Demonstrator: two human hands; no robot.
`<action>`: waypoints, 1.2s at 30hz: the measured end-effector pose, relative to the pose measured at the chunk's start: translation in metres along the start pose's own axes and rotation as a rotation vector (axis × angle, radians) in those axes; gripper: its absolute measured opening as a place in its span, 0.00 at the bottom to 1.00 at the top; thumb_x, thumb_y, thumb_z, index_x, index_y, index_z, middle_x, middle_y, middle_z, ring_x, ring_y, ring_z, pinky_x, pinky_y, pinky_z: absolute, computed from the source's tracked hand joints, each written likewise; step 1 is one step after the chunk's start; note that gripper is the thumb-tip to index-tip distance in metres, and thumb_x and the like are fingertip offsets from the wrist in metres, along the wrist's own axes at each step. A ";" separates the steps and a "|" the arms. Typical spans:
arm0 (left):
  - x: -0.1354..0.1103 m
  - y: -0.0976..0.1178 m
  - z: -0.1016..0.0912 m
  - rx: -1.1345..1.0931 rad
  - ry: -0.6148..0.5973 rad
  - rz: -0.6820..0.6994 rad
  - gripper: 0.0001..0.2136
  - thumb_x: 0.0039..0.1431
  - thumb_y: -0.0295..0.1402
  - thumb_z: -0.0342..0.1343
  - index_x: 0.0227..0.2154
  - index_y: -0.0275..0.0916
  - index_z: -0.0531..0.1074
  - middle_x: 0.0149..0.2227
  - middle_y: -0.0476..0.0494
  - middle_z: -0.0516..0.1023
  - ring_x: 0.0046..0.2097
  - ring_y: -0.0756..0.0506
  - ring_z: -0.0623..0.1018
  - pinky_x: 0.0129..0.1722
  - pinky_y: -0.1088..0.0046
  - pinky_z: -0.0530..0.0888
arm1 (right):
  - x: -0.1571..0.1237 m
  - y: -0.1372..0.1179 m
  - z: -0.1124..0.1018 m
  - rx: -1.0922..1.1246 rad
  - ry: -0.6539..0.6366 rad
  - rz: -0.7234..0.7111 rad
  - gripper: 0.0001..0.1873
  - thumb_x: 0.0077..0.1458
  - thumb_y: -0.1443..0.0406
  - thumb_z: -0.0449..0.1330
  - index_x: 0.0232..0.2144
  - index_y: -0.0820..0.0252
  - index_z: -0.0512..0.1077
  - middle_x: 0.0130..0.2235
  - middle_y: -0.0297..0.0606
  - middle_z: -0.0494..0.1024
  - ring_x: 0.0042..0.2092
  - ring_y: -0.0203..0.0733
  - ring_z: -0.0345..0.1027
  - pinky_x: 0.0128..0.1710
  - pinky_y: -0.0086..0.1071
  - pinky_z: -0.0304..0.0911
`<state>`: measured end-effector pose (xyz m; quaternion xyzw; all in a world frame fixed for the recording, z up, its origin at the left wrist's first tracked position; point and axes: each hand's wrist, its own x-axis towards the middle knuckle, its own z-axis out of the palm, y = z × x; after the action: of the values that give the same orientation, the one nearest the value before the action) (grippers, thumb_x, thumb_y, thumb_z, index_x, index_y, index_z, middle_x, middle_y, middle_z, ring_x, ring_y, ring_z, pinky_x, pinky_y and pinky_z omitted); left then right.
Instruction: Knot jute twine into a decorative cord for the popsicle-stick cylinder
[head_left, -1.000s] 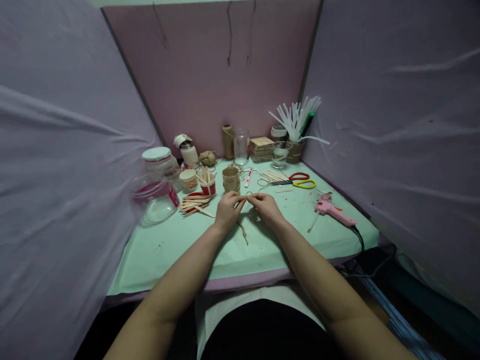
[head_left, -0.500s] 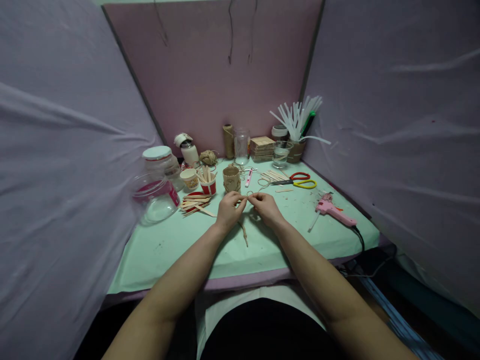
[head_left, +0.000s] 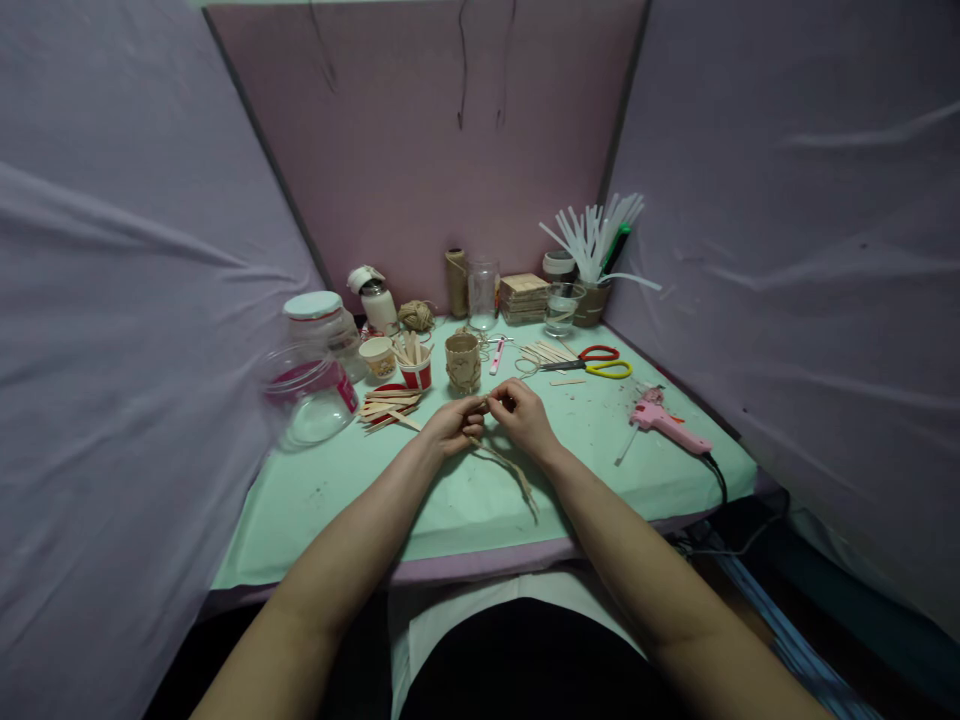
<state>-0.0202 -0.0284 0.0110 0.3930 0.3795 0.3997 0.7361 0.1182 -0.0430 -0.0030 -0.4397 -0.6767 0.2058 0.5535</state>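
My left hand (head_left: 451,426) is closed on a length of brown twine (head_left: 510,468), whose tail hangs below and trails toward the front right. My right hand (head_left: 520,412) pinches the same twine close beside the left fingertips; the bit between the fingers is mostly hidden. Just beyond both hands stands a small tan cup (head_left: 463,364) with twine wound around its lower part. A thin loop of twine (head_left: 528,367) lies behind the right hand, near the scissors (head_left: 589,363) with one red and one yellow handle.
A pink glue gun (head_left: 670,424) rests at the right with its cord over the edge. Clear jars (head_left: 311,408) stand at the left, by wooden sticks (head_left: 391,404) and a red cup (head_left: 417,376). A pink-and-white cutter (head_left: 497,356) lies behind the hands; a twine ball (head_left: 417,316) sits farther back.
My left hand has turned and dropped slightly, its fingers curling more around the twine. The twine's tail now reaches farther right and nearer the front. The right hand has shifted slightly left.
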 end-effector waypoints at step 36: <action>-0.002 -0.006 0.008 0.213 0.271 0.300 0.14 0.43 0.41 0.62 0.26 0.33 0.72 0.15 0.56 0.60 0.18 0.57 0.55 0.17 0.78 0.49 | 0.001 -0.002 -0.005 0.021 -0.039 0.029 0.08 0.51 0.60 0.59 0.27 0.58 0.71 0.31 0.37 0.71 0.32 0.38 0.61 0.34 0.32 0.60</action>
<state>-0.0123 -0.0342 0.0096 0.4633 0.4523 0.5112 0.5652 0.1220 -0.0443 0.0011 -0.4395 -0.6788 0.2292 0.5418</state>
